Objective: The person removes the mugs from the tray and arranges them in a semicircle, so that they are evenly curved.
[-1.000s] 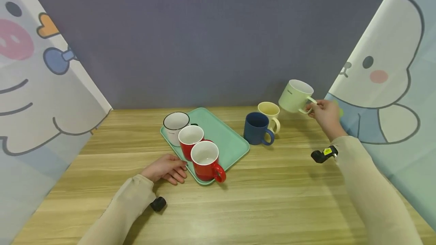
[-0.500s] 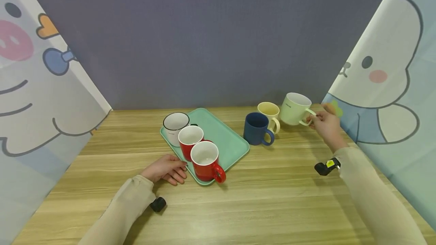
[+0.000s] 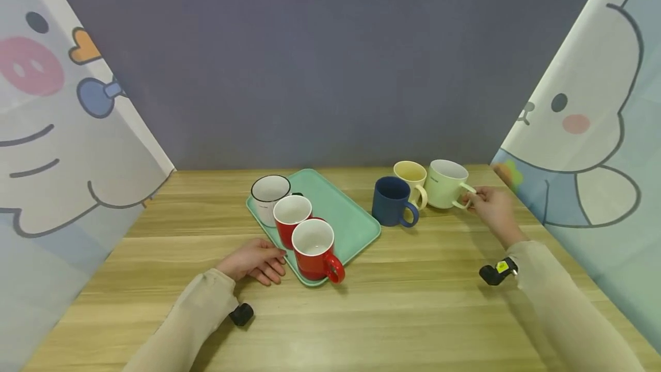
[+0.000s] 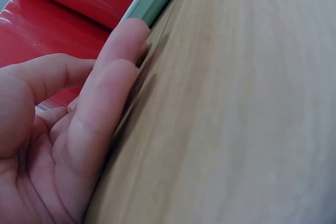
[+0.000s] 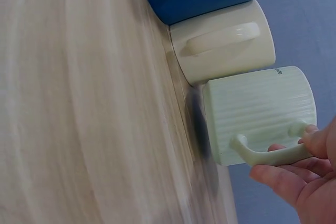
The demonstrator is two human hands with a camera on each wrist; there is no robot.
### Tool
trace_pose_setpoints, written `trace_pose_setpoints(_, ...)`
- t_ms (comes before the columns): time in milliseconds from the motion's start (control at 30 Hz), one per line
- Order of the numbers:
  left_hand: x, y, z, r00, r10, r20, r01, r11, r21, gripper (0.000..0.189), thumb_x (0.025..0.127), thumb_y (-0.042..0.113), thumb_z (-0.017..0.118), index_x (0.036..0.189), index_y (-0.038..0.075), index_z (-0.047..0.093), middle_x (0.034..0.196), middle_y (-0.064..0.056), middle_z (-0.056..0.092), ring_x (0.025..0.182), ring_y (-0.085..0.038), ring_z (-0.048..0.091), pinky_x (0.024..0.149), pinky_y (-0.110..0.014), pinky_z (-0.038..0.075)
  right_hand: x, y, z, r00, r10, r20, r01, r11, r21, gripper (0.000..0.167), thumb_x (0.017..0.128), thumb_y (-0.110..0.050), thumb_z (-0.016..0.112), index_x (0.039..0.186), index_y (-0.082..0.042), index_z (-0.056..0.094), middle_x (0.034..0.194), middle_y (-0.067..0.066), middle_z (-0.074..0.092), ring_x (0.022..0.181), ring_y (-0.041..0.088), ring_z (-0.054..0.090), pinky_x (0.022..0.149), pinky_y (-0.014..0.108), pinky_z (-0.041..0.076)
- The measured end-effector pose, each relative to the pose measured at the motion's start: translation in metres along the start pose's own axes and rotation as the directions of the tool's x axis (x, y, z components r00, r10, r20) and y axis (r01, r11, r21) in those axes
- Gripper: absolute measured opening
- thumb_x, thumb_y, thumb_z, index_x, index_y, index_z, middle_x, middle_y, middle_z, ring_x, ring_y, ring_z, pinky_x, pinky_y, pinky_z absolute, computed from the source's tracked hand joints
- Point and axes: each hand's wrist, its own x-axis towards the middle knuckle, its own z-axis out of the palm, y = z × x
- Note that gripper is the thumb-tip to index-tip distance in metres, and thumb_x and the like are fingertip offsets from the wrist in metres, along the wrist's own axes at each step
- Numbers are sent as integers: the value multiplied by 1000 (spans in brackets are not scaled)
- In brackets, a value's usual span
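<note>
My right hand (image 3: 493, 211) pinches the handle of a pale green mug (image 3: 442, 188), thumb and fingers around it. The mug is upright, and in the right wrist view its base appears just above the table, over a dark shadow. Beside it stand a yellow mug (image 3: 411, 175) and a dark blue mug (image 3: 388, 202). My left hand (image 3: 253, 261) rests at the near left edge of a green tray (image 3: 356, 231), fingers fairly straight and touching its rim. On the tray stand a white black-rimmed mug (image 3: 265, 211) and two red mugs, one nearer (image 3: 310, 263) and one behind (image 3: 286, 233).
All of this is on a wooden table (image 3: 403, 314). A grey panel (image 3: 330, 62) rises behind it. Cartoon-printed sheets flank the table, one on the left (image 3: 103, 165) and one on the right (image 3: 594, 188).
My right hand has lowered the pale green mug from the air to beside the yellow mug, and it has gone from tilted to upright. The left hand and tray stayed put.
</note>
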Motion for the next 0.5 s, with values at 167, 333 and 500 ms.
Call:
trace_pose_setpoints(167,0,-1,0,1000,4,0,-4,1000,5,25,100,16,50,94,-6,61,77,-9,71,61,-13,69,56,-28,59,-5,1,3,999,29,20,-28,999,-29,24,99,0,53,102,23,60,87,29,69,64,-4,60,62,15,55)
trace_pose_setpoints(333,-1,1,0,1000,10,26,-10,1000,-4,24,99,15,50,95,-6,62,77,-8,72,62,-12,69,57,-28,59,-7,3,5,999,34,24,-33,997,-63,26,100,-6,57,103,19,62,89,27,70,65,1,64,62,20,57)
trace_pose_setpoints(500,-2,0,-1,998,25,62,-24,999,-25,24,98,18,51,93,-2,62,77,-7,72,64,-12,70,58,-27,59,-6,6,5,999,19,33,-18,999,-40,26,99,-5,57,104,20,61,91,30,69,66,-2,63,64,20,57)
